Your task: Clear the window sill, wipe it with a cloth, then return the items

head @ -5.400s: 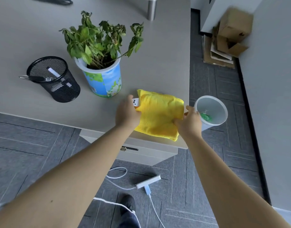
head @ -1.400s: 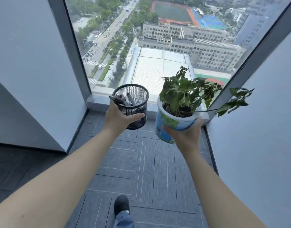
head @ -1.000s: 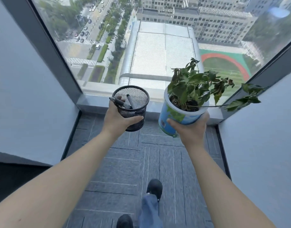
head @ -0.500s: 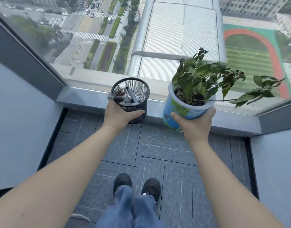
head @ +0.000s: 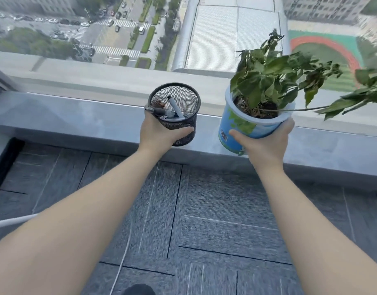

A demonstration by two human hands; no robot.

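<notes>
Head view has my left hand (head: 159,133) with fingers wrapped round the cup (head: 174,112) and my right hand (head: 266,143) cradling the pot (head: 236,133), both above the sill's (head: 76,116) near edge. The pot leans toward 10 o'clock and its long stem trails to 3 o'clock, so set too near the edge it could tip off.

Only a barcode shows on the plant pot (head: 230,133); its digits are too small to read.

Black mesh pen cup (head: 179,116) and blue-potted plant (head: 243,126) — upright, over grey sill (head: 76,116)
</notes>
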